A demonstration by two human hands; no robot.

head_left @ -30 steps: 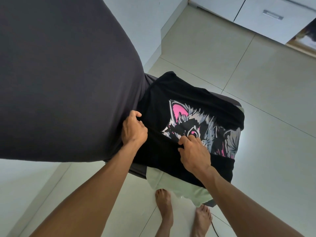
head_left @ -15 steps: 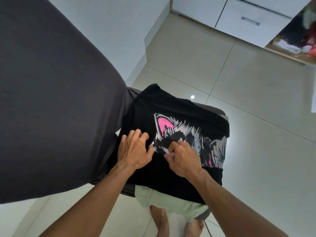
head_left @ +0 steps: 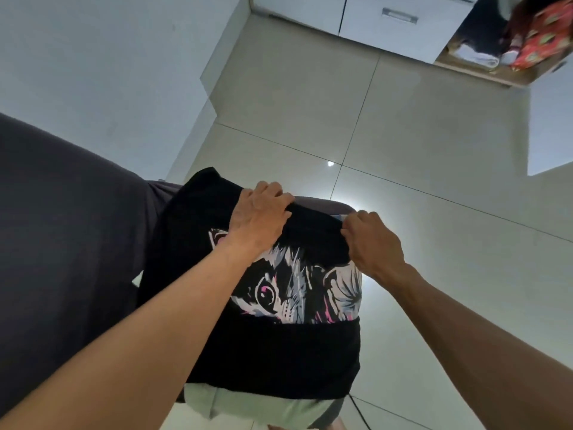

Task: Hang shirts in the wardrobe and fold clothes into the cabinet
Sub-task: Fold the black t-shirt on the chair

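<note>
Both hands have jumped from the middle of the black shirt point(head_left: 263, 352) to its far edge. A second ago they were pressing near the cat print; now the left hand point(head_left: 259, 217) lies over the far fold with fingers curled down onto the cloth, and the right hand point(head_left: 373, 240) pinches the far right corner in a tight fist. The shirt sits on top of a small stack, a pale green garment point(head_left: 248, 408) peeking out beneath it, the whole pile resting on something grey whose shape I can't make out. A big dark grey cloth point(head_left: 62, 243) hangs at the left. That grip on the far edge looks like the next fold coming, probably drawn back toward the body. Up at top right, the open cabinet point(head_left: 483, 54) already holds folded clothes, well apart from this pile.
</note>
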